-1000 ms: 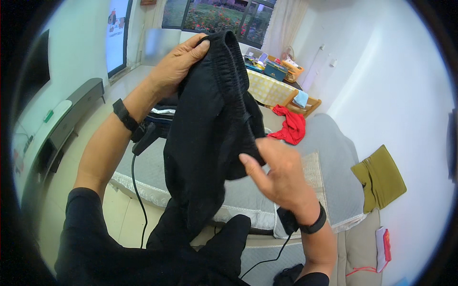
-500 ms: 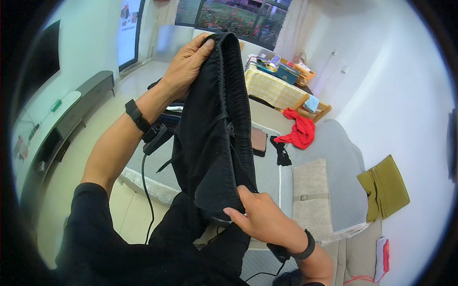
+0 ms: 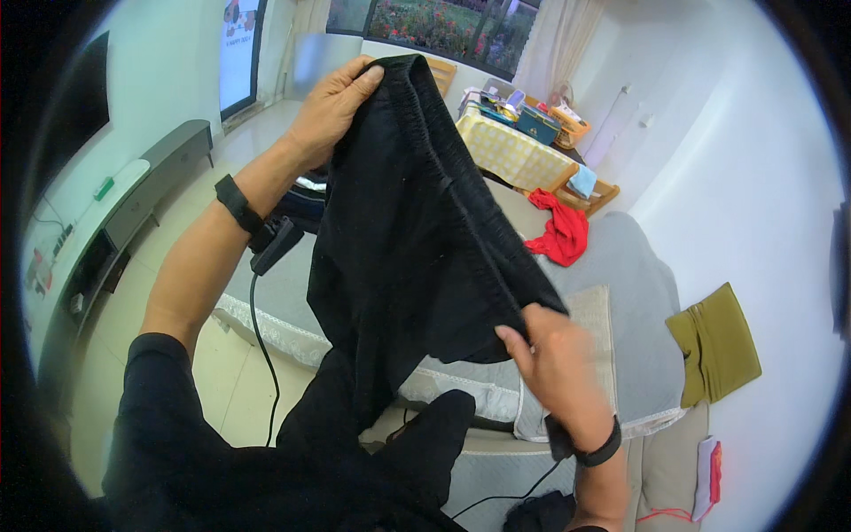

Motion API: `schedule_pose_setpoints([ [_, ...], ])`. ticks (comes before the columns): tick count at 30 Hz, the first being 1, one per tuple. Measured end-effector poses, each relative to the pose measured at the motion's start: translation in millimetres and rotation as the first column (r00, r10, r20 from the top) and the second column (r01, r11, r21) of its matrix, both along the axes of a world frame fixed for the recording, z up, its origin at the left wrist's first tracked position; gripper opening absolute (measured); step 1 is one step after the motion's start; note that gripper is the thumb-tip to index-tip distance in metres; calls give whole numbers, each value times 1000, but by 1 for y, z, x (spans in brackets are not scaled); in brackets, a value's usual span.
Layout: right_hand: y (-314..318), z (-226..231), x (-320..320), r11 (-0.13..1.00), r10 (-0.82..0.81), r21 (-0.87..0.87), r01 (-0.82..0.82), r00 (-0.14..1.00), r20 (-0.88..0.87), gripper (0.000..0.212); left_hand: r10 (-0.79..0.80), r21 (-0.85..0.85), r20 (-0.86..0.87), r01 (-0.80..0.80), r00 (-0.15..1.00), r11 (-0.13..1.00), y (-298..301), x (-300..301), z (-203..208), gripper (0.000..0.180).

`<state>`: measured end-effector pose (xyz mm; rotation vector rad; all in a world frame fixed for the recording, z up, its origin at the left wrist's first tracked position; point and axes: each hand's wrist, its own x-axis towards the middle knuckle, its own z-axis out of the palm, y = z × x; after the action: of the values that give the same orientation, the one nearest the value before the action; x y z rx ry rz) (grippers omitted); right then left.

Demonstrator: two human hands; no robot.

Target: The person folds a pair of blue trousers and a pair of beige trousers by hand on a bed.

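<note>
Stretched between my hands hangs a pair of black pants (image 3: 399, 213) with a gathered elastic waistband. My left hand (image 3: 332, 111), raised at the upper left, pinches one end of the waistband between thumb and fingers. Lower and to the right, my right hand (image 3: 554, 359) grips the other end; it is somewhat blurred. The waistband slants down from left to right, its opening facing up and right. The cloth drops toward my lap, and its lower part merges with my own dark clothing.
Beyond the pants lies a grey-covered sofa (image 3: 634, 293) with a red garment (image 3: 560, 232) and a beige pad (image 3: 592, 330). An olive cushion (image 3: 716, 346) leans at the right wall. Behind stands a table with a yellow checked cloth (image 3: 510, 151). A low grey cabinet (image 3: 133, 208) runs along the left.
My right hand has moved right and up, pulling the waistband wide and spreading the pants flat. My left hand has shifted slightly left.
</note>
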<state>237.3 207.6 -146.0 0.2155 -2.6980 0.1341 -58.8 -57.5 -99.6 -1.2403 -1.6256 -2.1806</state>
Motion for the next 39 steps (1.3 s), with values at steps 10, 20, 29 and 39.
schedule_pose_setpoints([
  [10, 64, 82, -32, 963, -27, 253, 96, 964, -265, 43, 244, -231, -133, -269, 961, 935, -10, -11, 5, 40],
  [20, 66, 133, -28, 885, -258, 353, 304, 951, -172, 15, 184, -421, -318, -312, 930, 852, -11, -18, 12, 36],
  [29, 65, 140, -18, 911, -152, 317, 266, 928, -341, 13, 61, -376, -290, -172, 955, 911, 0, 1, 15, 30],
  [39, 69, 152, -24, 858, -115, 430, 281, 921, -372, 11, -102, -301, -41, 85, 994, 950, 1, 10, 21, 37],
])
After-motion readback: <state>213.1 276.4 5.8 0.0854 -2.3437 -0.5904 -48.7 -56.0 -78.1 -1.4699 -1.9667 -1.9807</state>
